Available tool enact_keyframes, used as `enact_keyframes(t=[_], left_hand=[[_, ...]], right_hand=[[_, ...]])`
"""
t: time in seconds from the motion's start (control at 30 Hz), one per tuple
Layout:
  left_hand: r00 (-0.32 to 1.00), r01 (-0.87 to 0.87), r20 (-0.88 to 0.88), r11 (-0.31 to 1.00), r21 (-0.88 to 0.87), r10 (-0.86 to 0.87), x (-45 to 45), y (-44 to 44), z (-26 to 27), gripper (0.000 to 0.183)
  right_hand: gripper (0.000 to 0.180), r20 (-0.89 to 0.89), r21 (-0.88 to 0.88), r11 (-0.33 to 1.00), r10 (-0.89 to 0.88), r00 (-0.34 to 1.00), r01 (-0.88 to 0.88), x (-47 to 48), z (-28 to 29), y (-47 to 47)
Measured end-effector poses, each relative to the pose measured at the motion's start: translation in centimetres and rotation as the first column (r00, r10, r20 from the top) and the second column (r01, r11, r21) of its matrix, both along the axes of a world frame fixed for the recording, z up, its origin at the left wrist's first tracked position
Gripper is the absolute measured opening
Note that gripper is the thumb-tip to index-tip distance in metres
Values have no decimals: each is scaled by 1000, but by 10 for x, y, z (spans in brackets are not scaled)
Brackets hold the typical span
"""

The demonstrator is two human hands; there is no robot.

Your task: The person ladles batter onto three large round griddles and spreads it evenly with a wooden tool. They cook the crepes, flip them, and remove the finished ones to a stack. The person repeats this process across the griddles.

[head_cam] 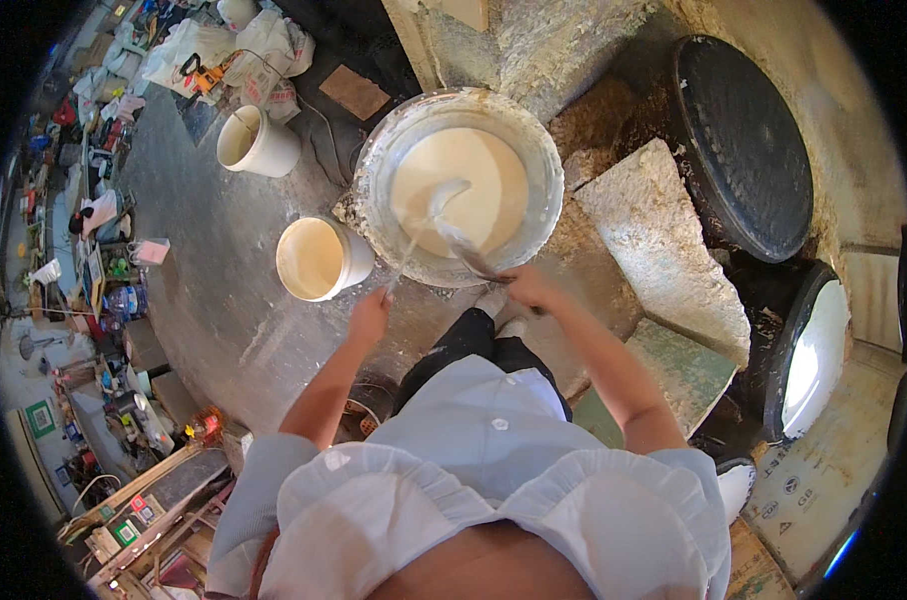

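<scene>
A wide, crusted vat (551,195) stands before me, holding cream-coloured liquid (491,176). My right hand (532,289) grips the dark handle of a long tool (465,249), possibly a ladle, which slants over the near rim. Its far end is blurred beside a pale curved streak, so I cannot tell its exact shape. Lower left of the vat, my left hand (369,315) is closed around a thin pale stick (407,259) that reaches over the rim toward the liquid. Just left of the vat, a white plastic bucket (360,259) has a cream-coloured inside.
Another white bucket (277,150) stands farther left, near plastic sacks (262,64) and an orange power tool (210,77). To the right are a rough pale slab (660,240), a large black round lid (746,150) and a greenish board (678,367). Cluttered shelves (93,285) line the left.
</scene>
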State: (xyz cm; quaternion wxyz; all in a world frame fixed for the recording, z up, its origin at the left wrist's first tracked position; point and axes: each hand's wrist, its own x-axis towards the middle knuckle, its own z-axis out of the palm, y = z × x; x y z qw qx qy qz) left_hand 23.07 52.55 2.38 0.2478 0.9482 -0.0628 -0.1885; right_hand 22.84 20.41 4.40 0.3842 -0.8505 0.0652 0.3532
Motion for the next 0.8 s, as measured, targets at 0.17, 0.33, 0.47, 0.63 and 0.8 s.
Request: enact_keyframes(t=[0.17, 0.33, 0.47, 0.63, 0.8], left_hand=[[709, -258, -702, 951, -171, 66, 16, -17, 13, 21], [237, -654, -970, 730, -198, -51, 15, -3, 39, 22], [203, -652, -970, 720, -238, -137, -2, 1, 58, 24], [233, -625, -953, 722, -298, -193, 22, -31, 78, 24], [345, -503, -925, 801, -324, -158, 92, -89, 124, 25]], right_hand=[[38, 14, -495, 849, 221, 975, -186, 3, 47, -47], [44, 118, -559, 826, -2, 993, 68, -4, 50, -96], [52, 206, -383, 884, -202, 958, 268, -27, 44, -134], [56, 98, 62, 866, -499, 861, 496, -40, 26, -173], [60, 37, 250, 726, -668, 743, 640, -38, 24, -212]])
